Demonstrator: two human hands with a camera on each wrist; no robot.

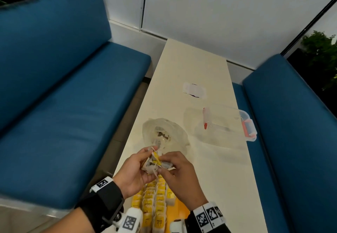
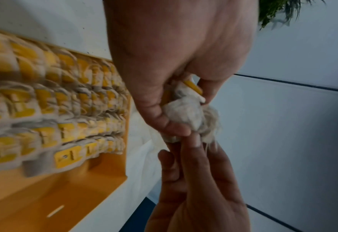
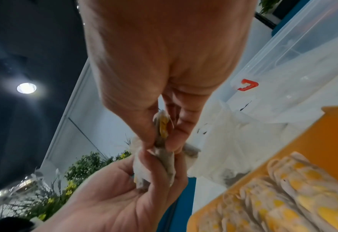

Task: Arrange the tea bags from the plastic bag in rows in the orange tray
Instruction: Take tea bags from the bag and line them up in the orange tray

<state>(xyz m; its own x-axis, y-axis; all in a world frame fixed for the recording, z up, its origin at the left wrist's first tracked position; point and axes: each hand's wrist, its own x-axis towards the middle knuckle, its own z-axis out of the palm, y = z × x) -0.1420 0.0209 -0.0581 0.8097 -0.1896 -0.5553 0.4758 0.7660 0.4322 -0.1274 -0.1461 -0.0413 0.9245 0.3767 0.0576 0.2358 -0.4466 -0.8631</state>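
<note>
Orange tray (image 2: 96, 185) mostly filled with rows, part bare; above it my left hand (image 1: 135, 171) and right hand (image 1: 179, 175) pinch a tea-bag clump (image 1: 155, 161).

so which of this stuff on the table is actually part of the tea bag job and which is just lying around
Part of the job:
- clump of tea bags, held by left hand and right hand
- plastic bag
- orange tray with rows of tea bags

Just lying about:
- clear lidded box with red clips
- small white packet
</note>
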